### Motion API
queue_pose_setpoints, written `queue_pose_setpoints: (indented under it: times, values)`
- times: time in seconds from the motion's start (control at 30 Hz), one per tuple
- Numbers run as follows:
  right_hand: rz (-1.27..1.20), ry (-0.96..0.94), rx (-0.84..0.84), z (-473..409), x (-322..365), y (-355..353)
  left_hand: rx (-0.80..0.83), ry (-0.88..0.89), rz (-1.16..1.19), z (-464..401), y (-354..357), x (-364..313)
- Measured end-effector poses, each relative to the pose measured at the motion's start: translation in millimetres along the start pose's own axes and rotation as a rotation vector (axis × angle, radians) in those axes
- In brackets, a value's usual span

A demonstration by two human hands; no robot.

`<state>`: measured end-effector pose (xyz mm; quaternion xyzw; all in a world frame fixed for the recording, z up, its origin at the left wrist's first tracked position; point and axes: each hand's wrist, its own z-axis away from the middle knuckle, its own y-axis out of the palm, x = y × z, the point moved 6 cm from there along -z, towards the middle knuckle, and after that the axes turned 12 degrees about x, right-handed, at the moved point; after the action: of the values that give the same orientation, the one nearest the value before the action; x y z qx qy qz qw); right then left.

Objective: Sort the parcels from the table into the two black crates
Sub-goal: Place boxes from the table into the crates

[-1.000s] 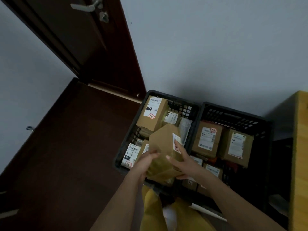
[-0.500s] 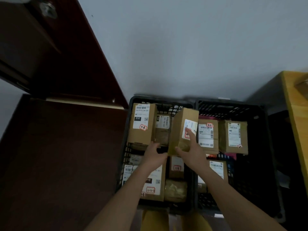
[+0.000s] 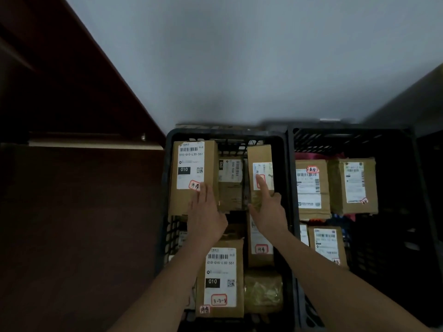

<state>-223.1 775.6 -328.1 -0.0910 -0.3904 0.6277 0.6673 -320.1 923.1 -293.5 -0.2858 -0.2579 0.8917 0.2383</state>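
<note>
In the far right corner of the left black plastic crate [image 3: 167, 178], the narrow brown cardboard parcel with a white label [image 3: 260, 173] lies label up, touching the crate's right wall. My right hand [image 3: 271, 212] rests on it with straight fingers, forefinger on the label, nothing clenched. My left hand [image 3: 206, 212] lies flat and relaxed against the large brown box marked 010 [image 3: 191, 176] beside it, holding nothing. The right black plastic crate [image 3: 350, 137] already carries several labelled boxes. I judge the parcel light and stiff, its taped cardboard a little slick. If I had to shift it, I would take it across its long sides, near the middle, since the label gives poor purchase and the corners could crush.
</note>
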Motion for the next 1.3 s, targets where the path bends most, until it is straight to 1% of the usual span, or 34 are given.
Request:
queue_pose_setpoints:
  times: [0.07,0.17,0.23,0.4,0.53,0.6,0.67,0.77,0.83,0.9,1.03,1.13,1.2,1.3]
  values:
    - [0.016,0.030,0.034,-12.9,-3.4,5.6,-0.017,-0.007,-0.022,-1.9,4.6,0.1]
    - [0.115,0.046,0.131,-29.0,5.1,14.6,-0.031,0.006,-0.054,-3.3,6.4,-1.7]
    - [0.122,0.081,0.171,-35.3,8.7,17.8,-0.030,0.009,-0.063,-3.6,6.1,-1.5]
    - [0.112,0.098,0.179,-33.7,2.1,13.0,0.015,-0.001,-0.081,-4.3,4.1,-3.5]
    - [0.292,0.166,0.181,-31.7,-1.2,0.3,0.045,-0.036,-0.089,-6.8,4.8,-6.6]
    - [0.332,0.187,0.204,-32.3,-3.0,-5.1,0.058,-0.050,-0.100,-5.6,4.5,-8.2]
    - [0.303,0.167,0.241,-32.7,-6.3,-6.2,0.067,-0.066,-0.122,-3.8,3.9,-9.6]
    - [0.152,0.112,0.290,-23.0,-7.6,-6.8,0.056,-0.097,-0.152,4.0,3.2,-9.5]
    - [0.034,0.068,0.283,-7.2,-9.1,-6.2,0.050,-0.099,-0.144,16.6,5.7,-9.6]
    - [-0.007,-0.005,0.282,16.5,-9.3,-6.8,0.041,-0.081,-0.150,34.7,9.9,-11.4]
    - [0.065,-0.186,0.333,75.7,-11.4,-2.5,0.068,-0.087,-0.212,76.1,19.3,-20.1]
    - [0.156,-0.247,0.267,113.2,-18.1,-2.5,0.082,-0.091,-0.271,104.9,25.1,-30.2]
    - [0.200,-0.251,0.233,135.5,-20.4,-3.9,0.090,-0.086,-0.285,121.6,28.2,-37.9]
    - [0.229,-0.210,0.189,163.9,-22.1,-15.0,0.104,-0.065,-0.316,142.1,30.0,-52.1]
